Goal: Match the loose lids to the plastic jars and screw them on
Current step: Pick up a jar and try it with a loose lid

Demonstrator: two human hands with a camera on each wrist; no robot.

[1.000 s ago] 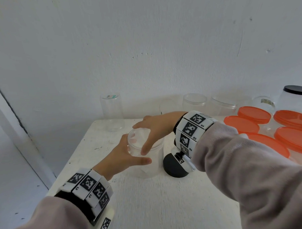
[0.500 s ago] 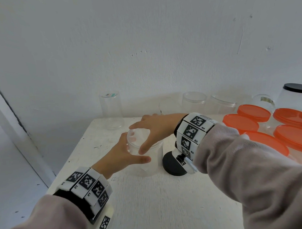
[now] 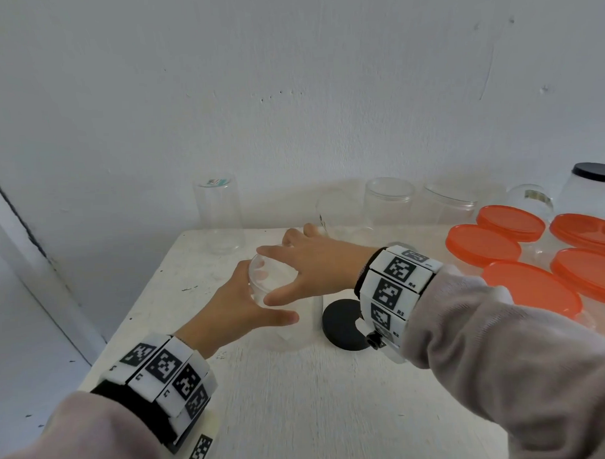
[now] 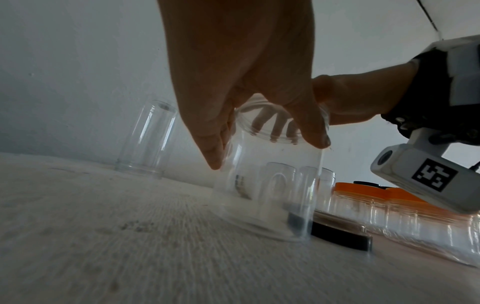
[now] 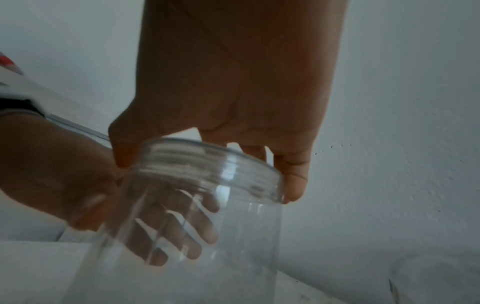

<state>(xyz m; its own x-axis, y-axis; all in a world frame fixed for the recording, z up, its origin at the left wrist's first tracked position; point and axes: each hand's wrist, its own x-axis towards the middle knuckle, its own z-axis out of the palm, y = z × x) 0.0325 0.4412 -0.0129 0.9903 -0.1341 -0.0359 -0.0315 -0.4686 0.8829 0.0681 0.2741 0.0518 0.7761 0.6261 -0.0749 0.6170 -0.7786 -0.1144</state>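
Observation:
A clear plastic jar [image 3: 291,329] stands near the middle of the white table [image 3: 300,401]. My left hand [image 3: 248,300] wraps round its body, with the fingers [image 5: 182,226] showing through the wall. A clear lid [image 3: 272,275] sits on the jar's mouth. My right hand [image 3: 295,269] comes down from above and grips the rim of the clear lid [image 5: 213,170] with thumb and fingers. In the left wrist view the clear jar [image 4: 272,185] leans a little. A loose black lid [image 3: 342,324] lies flat just right of the jar.
Several jars with orange lids [image 3: 483,243] crowd the right side. Open clear jars [image 3: 389,198] line the wall at the back, with a tall one [image 3: 218,215] at the back left. A jar with a black lid [image 3: 594,184] stands far right. The table's left edge [image 3: 132,310] is close.
My right thumb and fingers have crept a little leftward round the clear lid. My left hand keeps the same hold on the jar.

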